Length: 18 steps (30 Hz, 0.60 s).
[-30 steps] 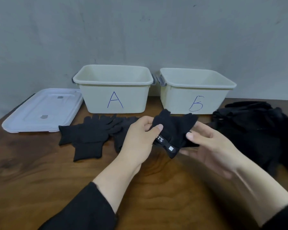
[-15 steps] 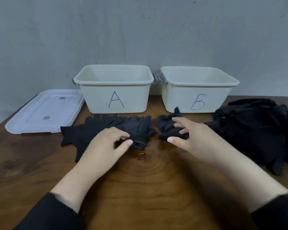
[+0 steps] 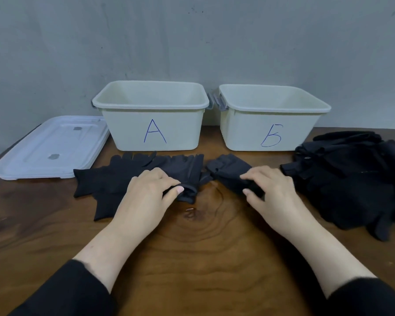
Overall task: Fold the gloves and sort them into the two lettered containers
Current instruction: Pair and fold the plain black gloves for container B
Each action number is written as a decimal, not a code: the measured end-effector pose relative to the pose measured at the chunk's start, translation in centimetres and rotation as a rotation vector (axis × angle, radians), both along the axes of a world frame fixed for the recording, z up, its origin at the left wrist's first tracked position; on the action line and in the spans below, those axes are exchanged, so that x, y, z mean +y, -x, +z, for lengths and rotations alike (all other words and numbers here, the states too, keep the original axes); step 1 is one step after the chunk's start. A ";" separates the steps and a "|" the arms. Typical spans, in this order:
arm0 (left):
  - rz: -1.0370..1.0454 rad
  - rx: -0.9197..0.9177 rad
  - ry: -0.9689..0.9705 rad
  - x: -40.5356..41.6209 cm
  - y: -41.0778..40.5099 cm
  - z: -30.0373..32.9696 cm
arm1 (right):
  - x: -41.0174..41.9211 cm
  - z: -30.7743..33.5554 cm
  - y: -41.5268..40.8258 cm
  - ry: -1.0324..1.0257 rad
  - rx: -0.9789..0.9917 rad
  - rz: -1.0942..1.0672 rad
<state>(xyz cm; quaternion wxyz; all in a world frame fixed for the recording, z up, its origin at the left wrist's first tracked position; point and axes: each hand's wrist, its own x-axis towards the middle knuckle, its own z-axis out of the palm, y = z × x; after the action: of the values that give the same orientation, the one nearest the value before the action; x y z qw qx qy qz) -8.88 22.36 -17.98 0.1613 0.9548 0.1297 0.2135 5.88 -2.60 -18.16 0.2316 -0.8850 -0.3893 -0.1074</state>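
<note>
Two cream containers stand at the back of the wooden table, container A (image 3: 151,103) on the left and container B (image 3: 274,108) on the right, and both look empty inside. My left hand (image 3: 146,197) pinches the cuff of a black glove (image 3: 183,169) lying flat in front of container A. My right hand (image 3: 269,192) grips a second, folded black glove (image 3: 228,169) in front of the gap between the containers. More black gloves (image 3: 105,181) lie spread flat to the left. A heap of black gloves (image 3: 351,176) sits at the right.
A white lid (image 3: 48,151) lies flat at the back left, beside container A. Grey latches (image 3: 214,101) sit between the two containers. A grey wall rises close behind them. Bare wood stretches between my forearms and the table's near edge.
A second ago both hands held one glove in the air. They have since come down to the table and parted, the left onto a flat glove, the right onto the folded one.
</note>
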 end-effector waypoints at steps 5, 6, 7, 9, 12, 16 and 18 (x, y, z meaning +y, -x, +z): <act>-0.023 0.038 0.002 -0.3 0.0 -0.1 | -0.7 0.5 -1.4 0.094 0.177 0.048; -0.017 0.027 0.017 -0.2 -0.1 -0.1 | -0.5 0.4 -1.2 0.107 0.159 0.042; -0.008 0.008 0.033 -0.2 -0.1 -0.1 | -0.2 0.2 -1.0 0.120 0.135 0.037; 0.018 -0.041 0.066 -0.3 -0.3 0.0 | 0.2 -0.1 -0.5 0.152 0.100 0.023; 0.059 -0.156 0.165 -0.6 -1.1 0.3 | 0.4 -0.2 -0.2 0.108 0.067 -0.001; 0.153 -0.370 0.314 -1.3 -2.3 1.7 | 0.4 0.4 -0.1 -0.030 0.064 0.049; 0.200 -0.454 0.345 -1.9 -2.9 2.5 | 0.6 0.5 -0.1 -0.087 0.068 0.065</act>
<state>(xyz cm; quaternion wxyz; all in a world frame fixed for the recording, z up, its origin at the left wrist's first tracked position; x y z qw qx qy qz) -5.99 20.49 -15.47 0.3241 0.8237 0.2179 0.4110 5.95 -2.01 -17.71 0.2861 -0.8643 -0.4045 -0.0865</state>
